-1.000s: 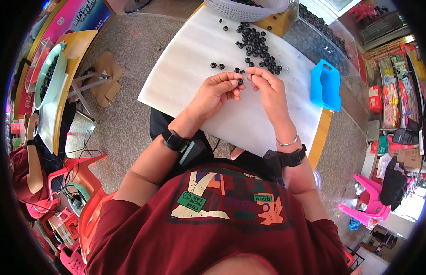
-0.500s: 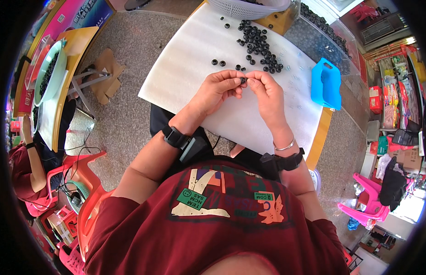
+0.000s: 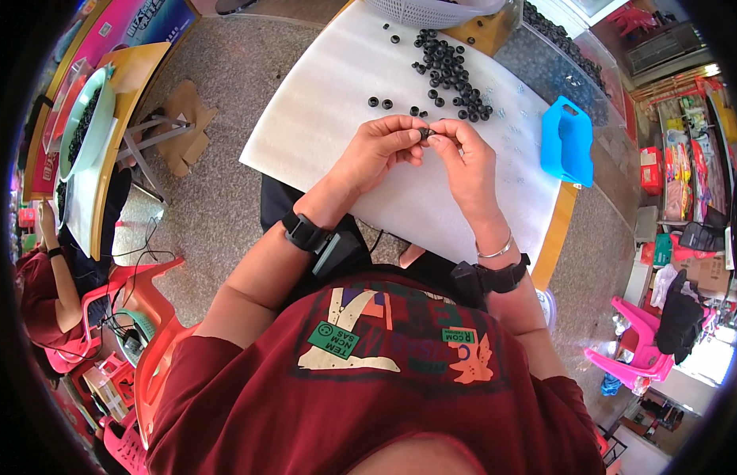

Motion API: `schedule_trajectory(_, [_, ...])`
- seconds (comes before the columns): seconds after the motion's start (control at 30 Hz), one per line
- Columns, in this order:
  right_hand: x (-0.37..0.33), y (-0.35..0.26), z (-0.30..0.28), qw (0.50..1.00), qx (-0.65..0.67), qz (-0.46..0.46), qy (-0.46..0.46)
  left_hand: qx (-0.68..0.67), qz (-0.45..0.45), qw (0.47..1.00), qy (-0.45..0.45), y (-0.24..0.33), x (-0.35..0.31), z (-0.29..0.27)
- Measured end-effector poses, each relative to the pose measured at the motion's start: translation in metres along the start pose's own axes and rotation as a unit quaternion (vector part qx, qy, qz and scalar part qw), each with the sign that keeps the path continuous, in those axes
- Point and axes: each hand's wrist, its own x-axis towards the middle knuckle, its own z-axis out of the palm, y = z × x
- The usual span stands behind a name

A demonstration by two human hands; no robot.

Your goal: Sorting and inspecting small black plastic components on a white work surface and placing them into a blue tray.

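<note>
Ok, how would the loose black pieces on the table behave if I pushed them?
The loose black pieces would probably roll, since they look small and rounded. They're likely light: the left hand merely pinches a similar black piece. Their sheen suggests they may be smooth and slightly slippery.

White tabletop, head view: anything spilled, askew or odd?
Nothing looks clearly damaged or spilled. Mildly odd: two black pieces lie apart, left of the main black cluster on the white tabletop. Also, the blue tray sits right at the tabletop's right edge; whether it overhangs, I can't tell.
</note>
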Motion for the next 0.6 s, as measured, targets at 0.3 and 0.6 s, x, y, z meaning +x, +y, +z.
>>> schedule_trajectory(0.3, [0.004, -0.010, -0.007, 0.965, -0.189, -0.178, -0.031, 0.055, 0.004, 0.998, 0.010, -0.002, 0.000, 0.002])
schedule_trajectory(0.6, [0.003, -0.016, -0.014, 0.929, -0.289, -0.213, -0.093, 0.178, -0.004, 0.984, 0.002, -0.001, -0.004, 0.006])
